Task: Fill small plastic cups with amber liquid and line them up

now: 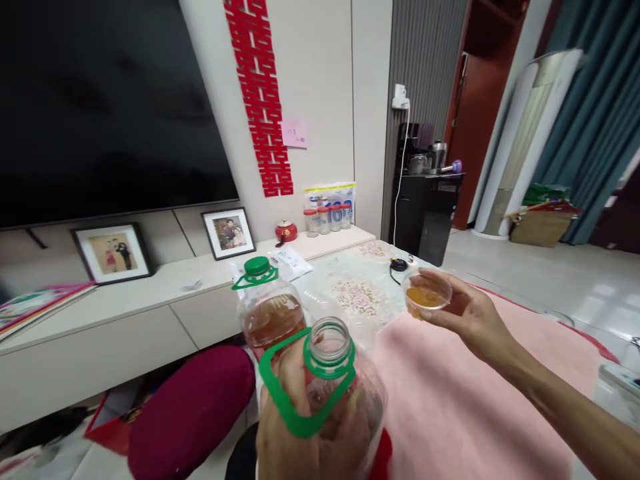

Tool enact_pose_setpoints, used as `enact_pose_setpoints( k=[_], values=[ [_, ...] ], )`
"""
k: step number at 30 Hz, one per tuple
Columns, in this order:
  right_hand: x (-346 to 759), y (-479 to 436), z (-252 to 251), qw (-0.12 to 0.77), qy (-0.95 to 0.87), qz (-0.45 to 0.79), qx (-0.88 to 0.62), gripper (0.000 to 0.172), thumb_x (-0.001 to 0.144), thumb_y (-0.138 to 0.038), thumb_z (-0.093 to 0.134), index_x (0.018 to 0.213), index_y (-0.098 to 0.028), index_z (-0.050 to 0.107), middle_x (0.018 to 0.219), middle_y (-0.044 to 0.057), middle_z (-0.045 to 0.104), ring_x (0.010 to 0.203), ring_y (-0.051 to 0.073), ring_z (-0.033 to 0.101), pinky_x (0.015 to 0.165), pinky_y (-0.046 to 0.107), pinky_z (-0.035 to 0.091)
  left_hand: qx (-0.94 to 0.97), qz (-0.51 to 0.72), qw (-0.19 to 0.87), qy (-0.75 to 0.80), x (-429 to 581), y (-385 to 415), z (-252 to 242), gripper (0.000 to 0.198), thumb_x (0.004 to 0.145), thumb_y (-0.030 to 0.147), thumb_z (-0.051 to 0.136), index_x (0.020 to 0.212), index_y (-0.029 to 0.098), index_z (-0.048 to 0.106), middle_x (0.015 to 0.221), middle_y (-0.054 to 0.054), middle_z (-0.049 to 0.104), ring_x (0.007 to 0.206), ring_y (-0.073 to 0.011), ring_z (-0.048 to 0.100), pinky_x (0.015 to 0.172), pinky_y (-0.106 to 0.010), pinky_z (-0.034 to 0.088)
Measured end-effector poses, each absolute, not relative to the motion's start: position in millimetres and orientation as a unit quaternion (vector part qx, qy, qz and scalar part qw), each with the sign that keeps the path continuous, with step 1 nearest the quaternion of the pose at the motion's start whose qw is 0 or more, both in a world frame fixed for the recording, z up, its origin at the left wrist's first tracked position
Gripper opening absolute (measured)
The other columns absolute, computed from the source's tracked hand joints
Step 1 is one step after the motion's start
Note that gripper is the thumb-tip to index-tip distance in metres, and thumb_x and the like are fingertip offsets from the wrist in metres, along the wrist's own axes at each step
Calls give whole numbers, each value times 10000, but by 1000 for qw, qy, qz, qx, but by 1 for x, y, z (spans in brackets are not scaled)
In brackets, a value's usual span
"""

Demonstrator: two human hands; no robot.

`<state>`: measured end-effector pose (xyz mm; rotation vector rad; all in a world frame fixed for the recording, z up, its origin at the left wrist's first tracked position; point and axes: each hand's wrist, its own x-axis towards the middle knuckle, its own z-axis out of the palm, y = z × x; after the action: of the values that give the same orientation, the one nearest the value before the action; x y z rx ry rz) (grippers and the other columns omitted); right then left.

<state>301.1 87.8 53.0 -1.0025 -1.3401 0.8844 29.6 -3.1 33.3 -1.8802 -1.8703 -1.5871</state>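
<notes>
Near pink cloth (470, 400), the left hand (290, 437) grips a plastic jug (331, 350), the right hand (475, 313) a round cup (425, 297).

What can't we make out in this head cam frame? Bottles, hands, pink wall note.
- Open bottle: head view, liquid level and base; left hand wraps the front, bottom edge crops.
- Capped bottle: head view, lower part; left hand and open bottle block it.
- Left wrist: head view, cut off by bottom edge.
- Pink note: head view, writing too small and blurred.
</notes>
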Motion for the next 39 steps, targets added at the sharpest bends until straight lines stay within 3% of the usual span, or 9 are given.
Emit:
enact_pose_setpoints(
  k=[3,5,10,14,22,29,39],
  values=[
    [269,77,83,549,-645,366,-385,636,702,-370,931,1284,-302,683,1295,98,743,1203,326,717,960,504,644,-622,-511,52,-591,42,-15,47,273,777,350,690,1005,201,663,857,-38,693,768,-190,676,702,-320,580],
    [253,72,98,532,-684,350,-357,615,716,-352,925,1281,-312,685,1286,75,748,1201,314,719,997,511,627,-624,-511,68,-587,45,-16,51,349,750,287,676,1092,220,648,904,-44,705,805,-214,690,692,-333,576],
    [229,68,123,510,-737,331,-297,601,739,-320,916,1294,-338,689,1279,42,747,1217,298,706,1037,514,603,-625,-510,100,-582,47,-13,49,388,762,242,649,1147,216,610,1017,-75,724,978,-249,720,874,-403,596],
    [223,68,132,493,-772,287,-280,611,756,-324,902,1322,-353,672,1298,28,738,1276,306,666,1058,535,579,-623,-509,113,-583,48,-14,51,402,768,202,630,1161,238,553,1007,-56,728,968,-231,730,898,-410,601],
    [222,68,141,459,-838,146,-258,576,846,-399,833,1377,-326,623,1257,41,743,1183,281,698,1036,499,563,-635,-510,169,-555,42,-15,63,333,809,225,584,1132,251,507,912,-32,716,811,-223,733,626,-383,621],
    [222,69,149,428,-877,17,-220,554,928,-380,756,1442,-321,558,1299,56,730,1190,252,693,1003,431,565,-655,-504,127,-548,40,-15,56,341,799,221,648,1106,259,505,996,-22,700,869,-187,706,737,-373,633],
    [220,65,159,405,-898,-55,-165,575,877,-108,685,1428,-183,539,1334,148,695,1247,251,662,1043,432,561,-637,-526,150,-543,46,-16,62,377,762,178,602,1116,256,495,866,-27,680,805,-242,724,590,-405,624]
  ],
)
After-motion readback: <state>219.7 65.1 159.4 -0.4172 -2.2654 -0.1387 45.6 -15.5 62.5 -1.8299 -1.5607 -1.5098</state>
